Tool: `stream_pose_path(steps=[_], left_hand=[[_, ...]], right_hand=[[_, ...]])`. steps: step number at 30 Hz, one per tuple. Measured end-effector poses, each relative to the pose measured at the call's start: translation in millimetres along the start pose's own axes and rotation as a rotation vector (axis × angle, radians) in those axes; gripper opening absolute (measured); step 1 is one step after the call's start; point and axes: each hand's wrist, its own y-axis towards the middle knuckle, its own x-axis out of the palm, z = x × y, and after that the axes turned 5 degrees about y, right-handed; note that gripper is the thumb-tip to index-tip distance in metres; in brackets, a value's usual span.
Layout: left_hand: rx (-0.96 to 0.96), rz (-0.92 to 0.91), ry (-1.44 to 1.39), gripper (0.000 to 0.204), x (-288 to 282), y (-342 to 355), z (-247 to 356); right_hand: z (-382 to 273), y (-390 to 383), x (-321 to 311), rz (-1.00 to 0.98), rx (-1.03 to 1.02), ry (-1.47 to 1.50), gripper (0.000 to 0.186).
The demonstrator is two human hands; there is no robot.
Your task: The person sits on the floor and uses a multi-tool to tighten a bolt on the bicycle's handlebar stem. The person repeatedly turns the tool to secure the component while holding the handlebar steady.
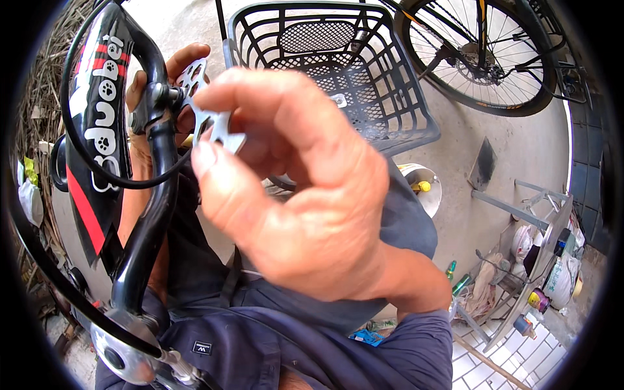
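Note:
My right hand (318, 201) fills the middle of the view, thumb and forefinger pinching a flat silver bicycle multi-wrench (224, 125) with cut-out holes. The wrench's upper end is beside the bolt (173, 93) of a clamp (156, 107) on a curved black handlebar (162, 208); I cannot tell whether it touches the bolt. Behind the bar, my left hand (186, 58) has curled fingers around the clamp area and close to the wrench's top. Most of its palm is hidden by the bar, and what it grips does not show.
A black cable (70, 123) loops before a black, red and white panel (97, 130). Beyond is a black plastic basket (416, 123). A bicycle wheel (481, 97) stands far right. A white bucket (432, 201) and a metal frame (513, 208) with clutter are on the right.

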Motion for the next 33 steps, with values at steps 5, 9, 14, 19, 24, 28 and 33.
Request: stream_pose_path(steps=[5, 9, 14, 19, 24, 28, 33], left_hand=[[0.033, 0.045, -0.064, 0.094, 43, 7, 0], [-0.029, 0.024, -0.062, 0.093, 24, 6, 2], [0.001, 0.024, -0.045, 0.093, 7, 0, 0], [-0.035, -0.227, -0.167, 0.093, -4, 8, -2], [-0.029, -0.059, -0.068, 0.095, -2, 4, 0], [0.076, 0.051, -0.034, 0.096, -4, 4, -9], [0.072, -0.036, -0.088, 0.095, -5, 3, -10]], right_hand=[[1, 12, -6, 0.003, 0.175, 0.222, 0.032], [0, 12, -7, -0.031, 0.256, 0.277, 0.038], [-2, 0, -7, -0.130, 0.189, 0.111, 0.042], [3, -16, -4, -0.221, 0.113, -0.081, 0.043], [-2, -14, -1, -0.149, 0.085, -0.057, 0.039], [1, -2, -2, -0.030, 0.071, 0.056, 0.029], [4, 16, -4, -0.022, 0.154, 0.243, 0.023]])
